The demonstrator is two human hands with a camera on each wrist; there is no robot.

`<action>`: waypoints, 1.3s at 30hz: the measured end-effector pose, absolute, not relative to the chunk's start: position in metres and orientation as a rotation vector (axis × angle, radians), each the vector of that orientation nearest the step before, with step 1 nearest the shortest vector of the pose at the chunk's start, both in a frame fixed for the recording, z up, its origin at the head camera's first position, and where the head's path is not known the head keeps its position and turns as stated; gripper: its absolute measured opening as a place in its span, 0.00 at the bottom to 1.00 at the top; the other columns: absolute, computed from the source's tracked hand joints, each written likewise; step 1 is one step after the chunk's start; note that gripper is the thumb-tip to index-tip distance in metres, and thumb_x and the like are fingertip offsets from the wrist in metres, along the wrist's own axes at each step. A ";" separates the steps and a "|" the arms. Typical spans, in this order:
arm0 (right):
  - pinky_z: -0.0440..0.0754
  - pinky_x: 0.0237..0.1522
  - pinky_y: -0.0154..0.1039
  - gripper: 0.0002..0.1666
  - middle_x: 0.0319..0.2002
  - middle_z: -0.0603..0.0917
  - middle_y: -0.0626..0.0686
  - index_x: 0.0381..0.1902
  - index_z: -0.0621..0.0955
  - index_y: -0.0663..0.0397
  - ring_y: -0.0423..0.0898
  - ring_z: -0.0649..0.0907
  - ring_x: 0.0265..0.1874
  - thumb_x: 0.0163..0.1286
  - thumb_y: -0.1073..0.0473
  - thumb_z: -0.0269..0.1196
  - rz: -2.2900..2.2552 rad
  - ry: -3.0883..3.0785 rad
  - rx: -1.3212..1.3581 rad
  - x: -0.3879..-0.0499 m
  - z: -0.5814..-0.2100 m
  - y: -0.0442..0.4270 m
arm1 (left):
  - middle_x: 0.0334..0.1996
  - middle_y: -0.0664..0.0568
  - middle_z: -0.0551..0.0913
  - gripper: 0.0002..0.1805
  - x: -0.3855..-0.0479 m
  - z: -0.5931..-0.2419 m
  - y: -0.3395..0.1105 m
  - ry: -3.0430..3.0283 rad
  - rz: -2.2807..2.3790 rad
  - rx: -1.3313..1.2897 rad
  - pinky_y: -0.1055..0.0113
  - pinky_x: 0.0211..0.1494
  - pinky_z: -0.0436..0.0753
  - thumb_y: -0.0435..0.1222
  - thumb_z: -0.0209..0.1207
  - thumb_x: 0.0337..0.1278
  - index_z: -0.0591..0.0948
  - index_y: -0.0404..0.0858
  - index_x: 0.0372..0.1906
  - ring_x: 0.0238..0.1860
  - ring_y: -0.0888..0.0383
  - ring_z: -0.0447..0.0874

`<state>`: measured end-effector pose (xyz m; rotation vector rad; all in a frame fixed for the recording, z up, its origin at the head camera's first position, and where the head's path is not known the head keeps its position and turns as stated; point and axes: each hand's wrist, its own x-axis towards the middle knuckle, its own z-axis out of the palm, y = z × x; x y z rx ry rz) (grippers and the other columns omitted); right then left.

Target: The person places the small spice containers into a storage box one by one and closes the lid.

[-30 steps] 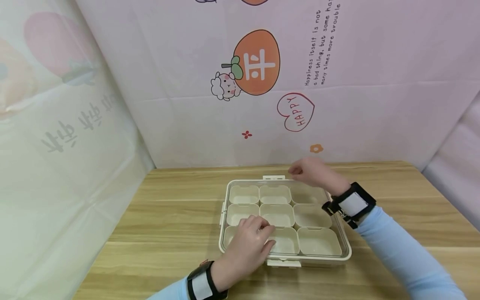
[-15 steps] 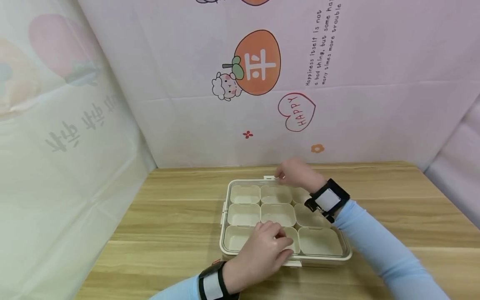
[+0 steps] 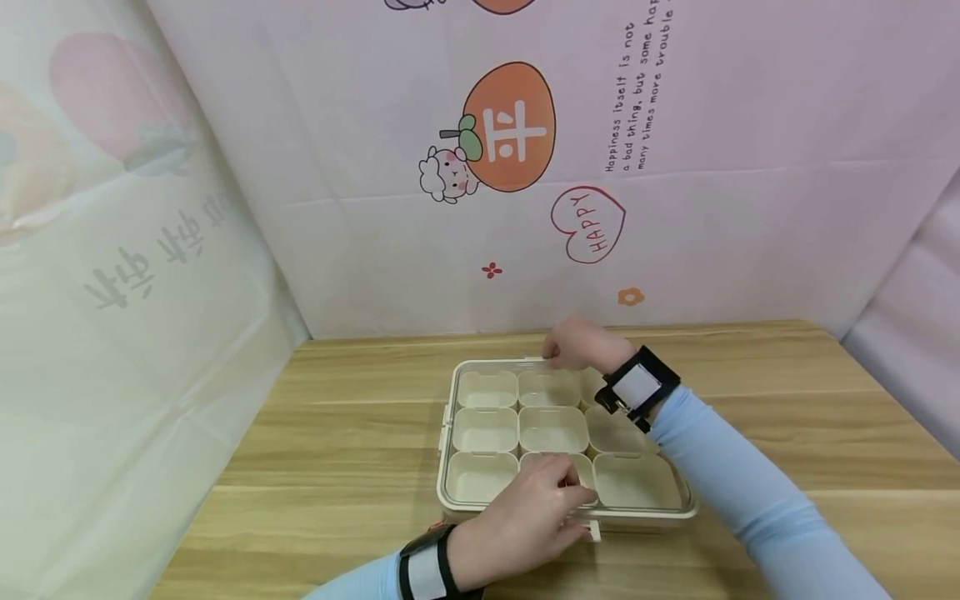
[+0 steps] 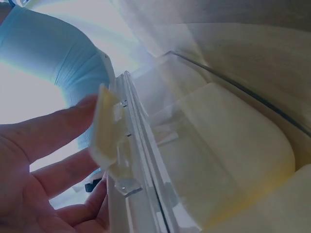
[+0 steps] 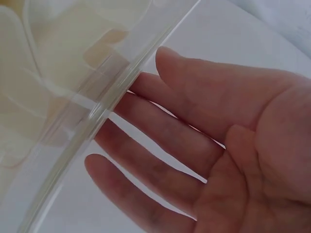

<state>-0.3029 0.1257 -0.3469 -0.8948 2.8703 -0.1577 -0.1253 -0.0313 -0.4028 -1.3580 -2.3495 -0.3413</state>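
A cream box [image 3: 442,475] with a see-through lid stands on the table, and several cream cups [image 3: 555,429] show through the lid. My left hand [image 3: 532,517] is at the box's near side by the front latch [image 3: 595,531]. In the left wrist view its fingers touch the outer side of that latch [image 4: 109,131], whose flap stands at an angle from the rim. Across the box, my right hand [image 3: 585,343] reaches to the back latch [image 3: 534,359], mostly hidden by it. In the right wrist view, relaxed fingers meet the clear rim [image 5: 104,109].
The wooden table [image 3: 337,433] extends on both sides of the box. Behind it hangs a printed white cloth [image 3: 375,250], with another cloth [image 3: 150,358] at the left. A side latch [image 3: 446,421] sits on the box's left edge.
My right hand has moved left along the back edge to the back latch, covering more of it. My left hand has slid right to the front latch, whose flap has changed its angle.
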 end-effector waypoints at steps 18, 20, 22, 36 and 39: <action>0.78 0.40 0.41 0.20 0.47 0.82 0.53 0.55 0.80 0.53 0.46 0.81 0.39 0.68 0.53 0.59 -0.203 2.581 -0.643 -0.326 -0.347 0.131 | 0.28 0.61 0.72 0.21 -0.126 -0.409 -0.030 -2.218 -0.254 -1.384 0.78 0.38 0.68 0.42 0.74 0.31 0.84 0.53 0.41 0.33 0.66 0.70; 0.78 0.41 0.42 0.19 0.48 0.82 0.52 0.55 0.80 0.51 0.47 0.79 0.40 0.68 0.52 0.58 -0.185 2.573 -0.631 -0.327 -0.347 0.131 | 0.28 0.61 0.72 0.23 -0.126 -0.409 -0.030 -2.213 -0.226 -1.381 0.78 0.38 0.69 0.43 0.74 0.31 0.84 0.53 0.42 0.33 0.66 0.69; 0.78 0.42 0.43 0.19 0.49 0.82 0.52 0.54 0.80 0.49 0.47 0.78 0.42 0.69 0.50 0.57 -0.156 2.564 -0.625 -0.329 -0.347 0.130 | 0.28 0.61 0.72 0.23 -0.126 -0.409 -0.030 -2.210 -0.207 -1.381 0.78 0.38 0.69 0.43 0.74 0.31 0.84 0.53 0.43 0.34 0.66 0.69; 0.81 0.42 0.47 0.15 0.43 0.82 0.49 0.47 0.83 0.46 0.47 0.79 0.43 0.72 0.51 0.52 -0.060 2.466 -0.660 -0.340 -0.347 0.126 | 0.28 0.58 0.69 0.15 -0.122 -0.408 -0.027 -2.225 -0.135 -1.316 0.78 0.33 0.70 0.37 0.71 0.34 0.79 0.46 0.32 0.31 0.65 0.67; 0.81 0.44 0.49 0.16 0.47 0.82 0.50 0.48 0.83 0.46 0.49 0.78 0.47 0.73 0.51 0.52 -0.052 2.457 -0.650 -0.341 -0.347 0.126 | 0.27 0.58 0.69 0.10 -0.120 -0.408 -0.026 -2.197 -0.089 -1.289 0.76 0.33 0.71 0.35 0.66 0.38 0.78 0.44 0.31 0.30 0.64 0.68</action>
